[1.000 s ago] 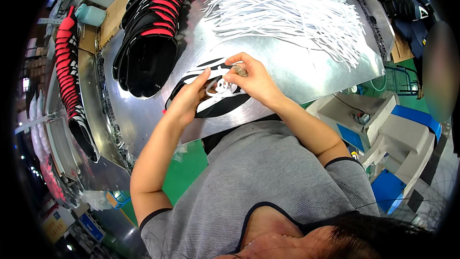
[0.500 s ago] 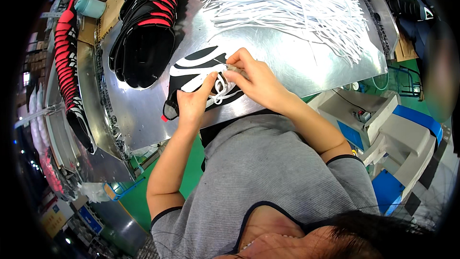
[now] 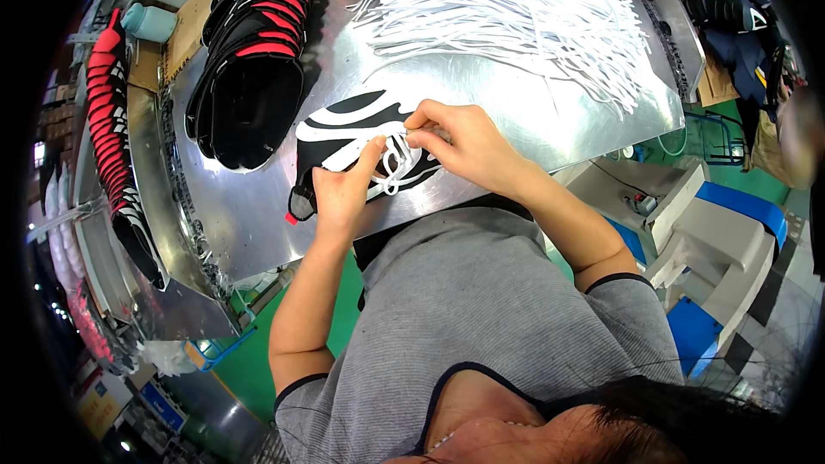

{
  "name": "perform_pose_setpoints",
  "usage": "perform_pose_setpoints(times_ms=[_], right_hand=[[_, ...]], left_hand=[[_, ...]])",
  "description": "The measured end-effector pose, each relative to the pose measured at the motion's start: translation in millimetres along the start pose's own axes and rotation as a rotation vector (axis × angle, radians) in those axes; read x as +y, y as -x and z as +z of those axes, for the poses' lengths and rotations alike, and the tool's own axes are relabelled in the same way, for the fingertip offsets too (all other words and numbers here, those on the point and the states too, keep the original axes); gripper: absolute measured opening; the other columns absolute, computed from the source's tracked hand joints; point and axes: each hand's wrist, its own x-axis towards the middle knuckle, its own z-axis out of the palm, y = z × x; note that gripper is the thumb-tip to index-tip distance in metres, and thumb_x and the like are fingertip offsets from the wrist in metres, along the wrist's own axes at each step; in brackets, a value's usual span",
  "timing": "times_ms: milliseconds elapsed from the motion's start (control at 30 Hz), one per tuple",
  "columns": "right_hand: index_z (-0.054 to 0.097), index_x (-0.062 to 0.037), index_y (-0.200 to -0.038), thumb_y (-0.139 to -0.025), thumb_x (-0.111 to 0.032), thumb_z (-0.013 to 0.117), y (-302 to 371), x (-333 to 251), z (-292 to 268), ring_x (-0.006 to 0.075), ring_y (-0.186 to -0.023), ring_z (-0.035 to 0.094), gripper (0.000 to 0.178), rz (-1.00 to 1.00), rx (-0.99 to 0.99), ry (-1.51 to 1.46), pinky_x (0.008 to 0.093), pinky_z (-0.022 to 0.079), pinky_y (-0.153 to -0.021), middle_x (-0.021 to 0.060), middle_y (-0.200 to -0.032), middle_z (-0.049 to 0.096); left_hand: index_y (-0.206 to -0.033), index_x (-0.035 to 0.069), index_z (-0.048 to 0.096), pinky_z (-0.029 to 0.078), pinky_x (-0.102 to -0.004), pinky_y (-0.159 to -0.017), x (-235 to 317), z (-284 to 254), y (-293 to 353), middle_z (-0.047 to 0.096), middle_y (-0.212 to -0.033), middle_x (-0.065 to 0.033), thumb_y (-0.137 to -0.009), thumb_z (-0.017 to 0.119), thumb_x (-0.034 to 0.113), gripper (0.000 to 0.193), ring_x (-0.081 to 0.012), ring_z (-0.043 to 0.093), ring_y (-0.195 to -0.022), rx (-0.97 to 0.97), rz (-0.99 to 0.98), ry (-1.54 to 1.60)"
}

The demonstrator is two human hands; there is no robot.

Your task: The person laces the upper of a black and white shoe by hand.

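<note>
A black-and-white shoe upper (image 3: 326, 151) with a small red tab at its heel end lies on the metal table in front of me. My left hand (image 3: 341, 196) is closed on its near side, thumb pressed on top and the other fingers hidden. Over the eyelet area my right hand (image 3: 471, 148) is closed in a pinch around a slim hand tool (image 3: 442, 132), mostly covered by the fingers. Its tip meets the upper close to my left thumb. Loops of white shoelace (image 3: 392, 179) lie loosely on the upper between both hands.
Nested black-and-red shoe uppers (image 3: 249, 112) stand in a row at the left, with another row (image 3: 107, 120) beyond the table's left edge. Many white laces (image 3: 507, 13) are spread at the back. A pale blue-green container (image 3: 149, 22) sits far left; a grey-and-blue machine (image 3: 722, 232) is at right.
My right fingers have drawn closer together near the left thumb, and the tool's thin tip shows less. The left hand keeps its hold; the whole view has shifted slightly.
</note>
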Motion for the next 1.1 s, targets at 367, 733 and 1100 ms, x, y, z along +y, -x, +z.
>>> perform_pose_setpoints(times_ms=[367,733,1100], right_hand=[[0.057,0.0001,-0.103,-0.089,-0.013,0.062,-15,-4,10,0.0359,-0.074,0.066,0.02,-0.015,-0.102,0.196,0.0426,0.051,-0.067,0.0164,-0.076,0.067],[0.054,-0.0054,-0.116,-0.096,-0.017,0.058,-32,-10,-16,0.0326,-0.077,0.066,0.024,0.017,0.057,0.283,0.0395,0.05,-0.067,0.0147,-0.084,0.068],[0.06,-0.0075,-0.111,-0.094,-0.016,0.061,-35,38,34,0.0319,-0.069,0.066,0.019,-0.262,0.296,0.239,0.0408,0.051,-0.06,0.012,-0.085,0.068]], left_hand=[[-0.104,-0.006,0.067,0.049,-0.0215,-0.057,-7,7,6,0.069,-0.089,-0.0054,-0.095,0.061,0.006,0.016,-0.0071,0.062,-0.07,-0.03,0.151,-0.067],[-0.094,-0.001,0.069,0.041,-0.0244,-0.064,9,-7,-23,0.066,-0.085,-0.0013,-0.091,0.066,0.012,0.014,-0.0069,0.053,-0.072,-0.116,-0.255,-0.008],[-0.115,-0.001,0.064,0.05,-0.0274,-0.084,-11,-1,-31,0.069,-0.108,-0.0056,-0.087,0.067,-0.001,0.029,-0.0125,0.064,-0.097,-0.059,0.015,-0.103]])
